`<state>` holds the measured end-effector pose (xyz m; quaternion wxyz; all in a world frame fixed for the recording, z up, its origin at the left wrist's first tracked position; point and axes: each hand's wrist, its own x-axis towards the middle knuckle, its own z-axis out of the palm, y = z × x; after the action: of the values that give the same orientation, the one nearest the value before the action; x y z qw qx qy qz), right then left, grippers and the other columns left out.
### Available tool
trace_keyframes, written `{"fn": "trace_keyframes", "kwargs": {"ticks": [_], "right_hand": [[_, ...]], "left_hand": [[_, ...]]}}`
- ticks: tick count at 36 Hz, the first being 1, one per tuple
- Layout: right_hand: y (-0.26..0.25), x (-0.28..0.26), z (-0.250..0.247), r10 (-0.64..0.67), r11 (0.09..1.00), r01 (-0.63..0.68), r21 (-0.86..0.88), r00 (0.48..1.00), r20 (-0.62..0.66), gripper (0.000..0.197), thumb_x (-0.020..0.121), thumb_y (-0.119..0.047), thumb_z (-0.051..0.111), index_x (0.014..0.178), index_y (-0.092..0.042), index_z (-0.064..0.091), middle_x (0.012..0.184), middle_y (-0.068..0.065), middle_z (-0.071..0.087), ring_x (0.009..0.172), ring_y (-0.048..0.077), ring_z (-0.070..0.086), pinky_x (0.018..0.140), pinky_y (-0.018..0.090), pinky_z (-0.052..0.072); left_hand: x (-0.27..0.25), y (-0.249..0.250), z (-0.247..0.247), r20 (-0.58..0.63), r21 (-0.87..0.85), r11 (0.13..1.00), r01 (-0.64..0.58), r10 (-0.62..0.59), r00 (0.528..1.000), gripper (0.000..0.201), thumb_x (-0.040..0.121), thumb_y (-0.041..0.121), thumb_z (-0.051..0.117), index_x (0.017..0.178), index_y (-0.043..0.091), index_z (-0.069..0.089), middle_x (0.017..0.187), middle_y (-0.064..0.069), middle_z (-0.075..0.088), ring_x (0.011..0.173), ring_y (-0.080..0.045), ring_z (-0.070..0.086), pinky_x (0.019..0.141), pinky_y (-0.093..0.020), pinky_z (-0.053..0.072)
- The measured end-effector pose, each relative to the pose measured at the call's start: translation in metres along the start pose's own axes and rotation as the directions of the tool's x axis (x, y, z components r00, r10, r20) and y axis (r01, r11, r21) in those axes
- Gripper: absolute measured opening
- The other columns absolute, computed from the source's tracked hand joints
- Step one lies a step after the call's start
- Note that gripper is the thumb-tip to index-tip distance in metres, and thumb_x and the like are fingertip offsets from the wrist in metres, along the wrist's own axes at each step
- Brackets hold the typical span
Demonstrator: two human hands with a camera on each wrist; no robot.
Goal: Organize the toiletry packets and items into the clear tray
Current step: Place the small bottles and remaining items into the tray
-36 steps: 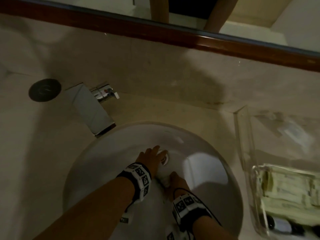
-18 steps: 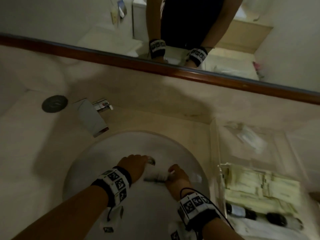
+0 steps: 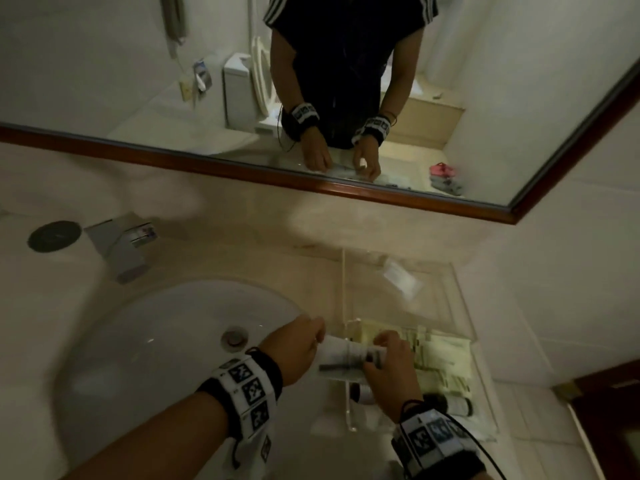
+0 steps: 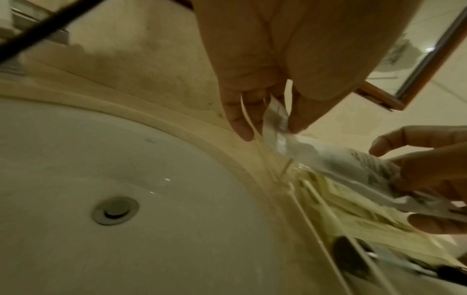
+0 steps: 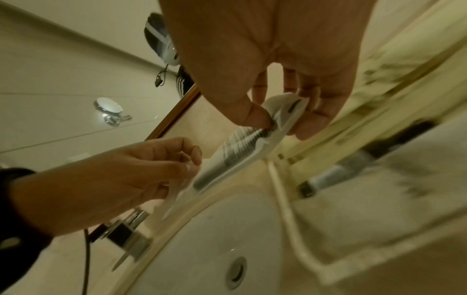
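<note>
Lower centre of the head view: the left hand (image 3: 294, 351) and right hand (image 3: 391, 372) each pinch one end of a white printed packet (image 3: 346, 356), held level above the left wall of the clear tray (image 3: 346, 403), beside the white sink (image 3: 156, 341), with pale packets (image 3: 440, 355) inside the tray.

Both forearms bare. Left wrist band (image 3: 247, 389): black strap w/ white blocks, each w/ black square-pattern marker; thin black cord loop beside it. Right wrist band (image 3: 436, 441): same type, markers blurred; thin black cable runs off it. Left hand (image 3: 294, 351) and right hand (image 3: 391, 368) bare, no rings seen. Mirror reflection: dark short-sleeve shirt (image 3: 346, 46), white stripes on sleeves. Right wrist view: black cuff edge (image 5: 15, 199) at left wrist.
</note>
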<state>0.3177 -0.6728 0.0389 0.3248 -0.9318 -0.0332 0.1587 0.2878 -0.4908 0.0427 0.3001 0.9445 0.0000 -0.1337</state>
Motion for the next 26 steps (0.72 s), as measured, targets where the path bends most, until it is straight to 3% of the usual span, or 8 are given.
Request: {"fn": "trace_keyframes", "kwargs": {"ticks": [2,4,6,9,12,17,22,26], "right_hand": [[0.015,-0.002,-0.013,0.038,0.999,-0.039,-0.018,0.999,-0.024,0.024,0.086,-0.005,0.054,0.096,-0.02,0.037,0.115,0.007,0.037,0.085,0.016,0.038,0.074,0.019,0.034],[0.029,-0.004,-0.022,0.083,0.996,-0.084,-0.026,0.996,-0.038,0.024,0.085,-0.003,0.053,0.095,-0.019,0.039,0.115,0.006,0.036,0.087,0.017,0.038,0.081,0.023,0.034],[0.042,-0.005,-0.029,0.112,0.992,-0.114,-0.047,0.993,-0.03,0.024,0.084,0.0,0.052,0.095,-0.019,0.041,0.112,0.005,0.033,0.088,0.019,0.038,0.087,0.027,0.037],[0.058,-0.005,-0.035,0.13,0.988,-0.132,-0.084,0.991,-0.023,0.026,0.082,0.003,0.05,0.094,-0.018,0.041,0.108,0.002,0.03,0.088,0.021,0.039,0.088,0.027,0.036],[0.07,-0.005,-0.034,0.116,0.986,-0.117,-0.115,0.993,-0.022,0.028,0.081,0.004,0.05,0.095,-0.018,0.041,0.115,0.006,0.036,0.091,0.021,0.04,0.09,0.025,0.036],[0.082,-0.008,-0.031,-0.032,0.96,0.009,-0.282,0.997,-0.074,0.033,0.08,-0.012,0.059,0.112,-0.019,0.053,0.132,0.002,0.042,0.116,0.019,0.049,0.1,0.029,0.042],[0.085,-0.013,-0.035,-0.058,0.923,0.029,-0.384,0.996,-0.063,0.036,0.079,-0.023,0.063,0.114,-0.025,0.054,0.126,-0.002,0.045,0.114,0.017,0.049,0.096,0.028,0.045],[0.085,-0.011,-0.033,-0.047,0.94,0.036,-0.339,0.999,-0.023,0.033,0.082,-0.016,0.06,0.114,-0.022,0.056,0.125,0.0,0.043,0.113,0.019,0.052,0.097,0.027,0.043]], "left_hand": [[0.006,0.017,0.012,0.029,-0.031,0.999,-0.023,0.023,0.999,0.018,0.091,0.002,0.038,0.097,0.017,0.047,0.101,-0.004,0.045,0.093,-0.025,0.05,0.079,-0.029,0.039],[0.013,0.031,0.024,0.043,-0.057,0.998,-0.037,0.04,0.998,0.022,0.088,-0.002,0.039,0.1,0.014,0.049,0.11,-0.005,0.046,0.095,-0.022,0.048,0.08,-0.023,0.035],[0.019,0.043,0.035,0.05,-0.059,0.997,-0.044,0.047,0.998,0.024,0.087,-0.005,0.04,0.102,0.01,0.05,0.12,-0.007,0.046,0.1,-0.024,0.049,0.083,-0.025,0.038],[0.028,0.051,0.051,0.062,-0.039,0.999,-0.037,0.039,0.997,0.026,0.084,-0.009,0.041,0.097,0.012,0.049,0.13,-0.009,0.043,0.102,-0.028,0.051,0.087,-0.034,0.043],[0.034,0.05,0.066,0.063,0.029,1.0,-0.01,0.008,0.998,0.029,0.082,-0.008,0.045,0.104,0.011,0.052,0.128,-0.008,0.043,0.099,-0.028,0.053,0.085,-0.038,0.048],[0.033,0.05,0.077,-0.027,0.198,0.98,0.011,-0.005,1.0,0.028,0.088,0.012,0.053,0.115,0.018,0.054,0.135,-0.002,0.039,0.118,-0.026,0.043,0.096,-0.036,0.045],[0.022,0.056,0.074,-0.079,0.327,0.944,-0.037,0.066,0.995,0.036,0.088,0.041,0.056,0.121,0.025,0.054,0.142,0.002,0.031,0.129,-0.023,0.032,0.107,-0.036,0.034],[0.021,0.057,0.076,-0.018,0.393,0.918,-0.049,0.061,0.998,0.038,0.087,0.042,0.055,0.122,0.027,0.052,0.133,0.002,0.041,0.126,-0.022,0.034,0.104,-0.036,0.03]]}}
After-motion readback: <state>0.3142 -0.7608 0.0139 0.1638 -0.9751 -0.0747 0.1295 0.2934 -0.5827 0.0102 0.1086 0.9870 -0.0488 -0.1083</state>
